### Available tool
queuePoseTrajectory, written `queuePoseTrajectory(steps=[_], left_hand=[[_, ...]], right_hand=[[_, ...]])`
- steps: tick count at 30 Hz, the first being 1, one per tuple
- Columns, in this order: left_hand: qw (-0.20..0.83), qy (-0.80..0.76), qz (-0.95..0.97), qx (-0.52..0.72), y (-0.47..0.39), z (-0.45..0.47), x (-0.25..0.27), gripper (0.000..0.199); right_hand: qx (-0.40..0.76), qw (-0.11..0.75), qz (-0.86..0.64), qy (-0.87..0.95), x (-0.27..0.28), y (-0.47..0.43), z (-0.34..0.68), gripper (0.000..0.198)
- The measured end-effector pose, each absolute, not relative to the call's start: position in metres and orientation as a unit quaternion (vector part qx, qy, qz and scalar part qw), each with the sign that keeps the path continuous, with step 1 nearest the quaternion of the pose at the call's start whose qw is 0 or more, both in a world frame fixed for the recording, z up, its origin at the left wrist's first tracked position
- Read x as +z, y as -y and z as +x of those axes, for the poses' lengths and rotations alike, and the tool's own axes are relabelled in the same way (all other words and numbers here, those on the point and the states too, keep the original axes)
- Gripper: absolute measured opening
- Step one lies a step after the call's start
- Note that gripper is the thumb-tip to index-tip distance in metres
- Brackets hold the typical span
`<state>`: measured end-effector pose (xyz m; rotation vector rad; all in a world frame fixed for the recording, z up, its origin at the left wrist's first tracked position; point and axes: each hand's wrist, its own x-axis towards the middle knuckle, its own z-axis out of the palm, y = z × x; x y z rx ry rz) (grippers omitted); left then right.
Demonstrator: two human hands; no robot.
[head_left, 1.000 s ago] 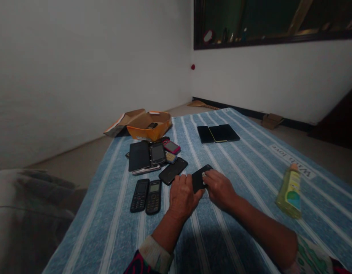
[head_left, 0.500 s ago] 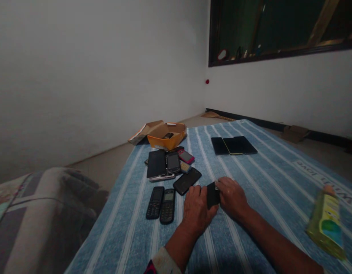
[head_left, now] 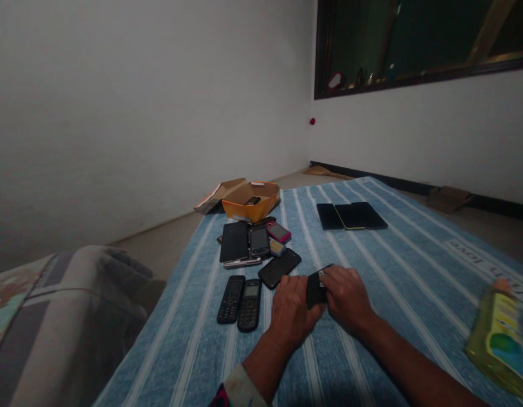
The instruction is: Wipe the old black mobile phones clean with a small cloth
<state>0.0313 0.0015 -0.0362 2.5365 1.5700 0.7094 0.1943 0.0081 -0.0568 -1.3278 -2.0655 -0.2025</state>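
Viewpoint turned bit left since 1 s ago; L hand (head_left: pixel 289 302) & R hand (head_left: pixel 348 294) barely shifted. To do well, prob. keep flat black rectangular slab (head_left: pixel 314 295) steady w/ L, press R fingers lightly, evenly. L clamped on slab's left end, thumb nr side; R fingers bunched over right end by tiny pale bit (head_left: pixel 323 276), can't tell if gripping. Slab betw. hands, above blue white-striped cloth (head_left: pixel 193 294). Farther out: slim black phone (head_left: pixel 282 267), 2 black keypad phones (head_left: pixel 231 298), open orange cardboard box (head_left: pixel 248 213).

The striped cloth (head_left: pixel 409 294) bears "love" upside down, while the label (head_left: pixel 506 338) on the bottle (head_left: pixel 480 332) is too blurred to read.
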Motion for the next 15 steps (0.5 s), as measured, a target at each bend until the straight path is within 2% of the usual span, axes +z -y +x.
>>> queuePoseTrajectory(steps=[6, 15], left_hand=[[0.024, -0.518, 0.825, 0.225, -0.001, 0.032, -0.035, 0.031], [-0.024, -0.521, 0.819, 0.239, -0.003, 0.029, -0.04, 0.025]], right_hand=[[-0.121, 0.332, -0.537, 0.766, -0.061, -0.012, 0.206, 0.026], [-0.084, 0.385, -0.435, 0.81, -0.059, -0.003, 0.191, 0.026]])
